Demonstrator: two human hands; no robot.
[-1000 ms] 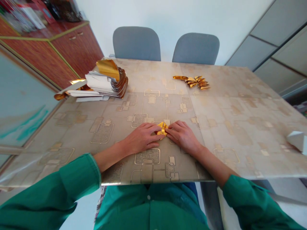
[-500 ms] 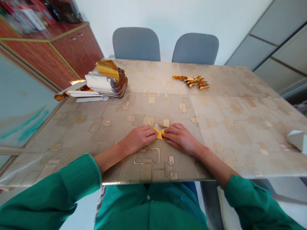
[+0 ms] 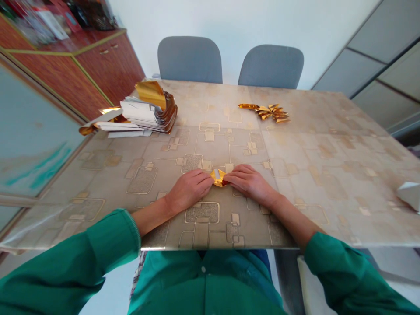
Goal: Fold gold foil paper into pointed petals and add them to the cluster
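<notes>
Between my two hands is a small folded piece of gold foil paper [image 3: 218,178], shiny gold with a pale patch in its middle. My left hand [image 3: 193,187] has its fingers closed on the paper's left end. The right end is pinched by my right hand [image 3: 248,183]. Both hands rest low over the patterned tablecloth, near the table's front edge. My thumbs are mostly hidden from view, and so are the ends of the paper under the fingers.
A stack of gold and white paper sheets [image 3: 147,111] lies at the table's far left. Several folded gold pieces [image 3: 271,113] sit at the back right. A white paper object [image 3: 408,195] is at the right edge. Two grey chairs [image 3: 190,60] stand behind the table [image 3: 295,153].
The gold paper has turned and opened out between my fingers, now showing a pale patch in its middle. My hands have shifted only slightly, and the camera view has moved a little.
</notes>
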